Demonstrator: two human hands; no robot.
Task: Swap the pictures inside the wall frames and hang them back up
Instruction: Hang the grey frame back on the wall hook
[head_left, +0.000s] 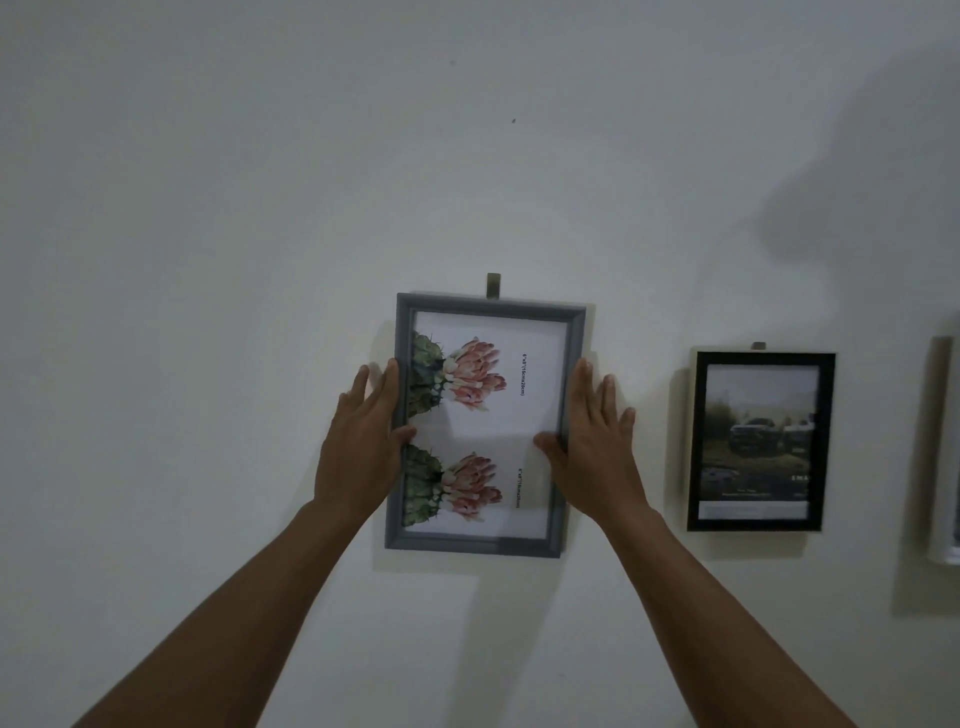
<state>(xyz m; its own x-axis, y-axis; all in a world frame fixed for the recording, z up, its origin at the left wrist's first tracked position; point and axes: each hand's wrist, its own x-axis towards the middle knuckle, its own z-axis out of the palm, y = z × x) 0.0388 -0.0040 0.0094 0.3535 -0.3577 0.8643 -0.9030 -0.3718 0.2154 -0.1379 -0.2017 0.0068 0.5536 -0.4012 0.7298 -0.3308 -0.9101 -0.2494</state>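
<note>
The left hand (358, 447) lies flat against the left side of a grey, moulded rectangular picture frame (488, 304). Its fingers are straight and spread upward along the frame's outer edge, and its thumb is laid across the front of the left rail. The right hand (597, 447) mirrors it on the right side, fingers straight and fanned upward beside the rail, thumb reaching inward over the front near the glass. Between them the frame stands upright against the plain white wall (208, 260), its top rail just under a small dull metal hook (492, 286) fixed to the wall. Whether it hangs on the hook cannot be told. Inside it sits a white sheet printed with two pink cactus flowers (530, 431), turned sideways, one above the other. Nearer the wall's right edge, and a little lower, hangs a black rectangular frame (826, 441) holding a dim photo of a dark vehicle (758, 431), under a second small hook (758, 346). At the wall's right edge, part of a pale frame (935, 447) shows.
</note>
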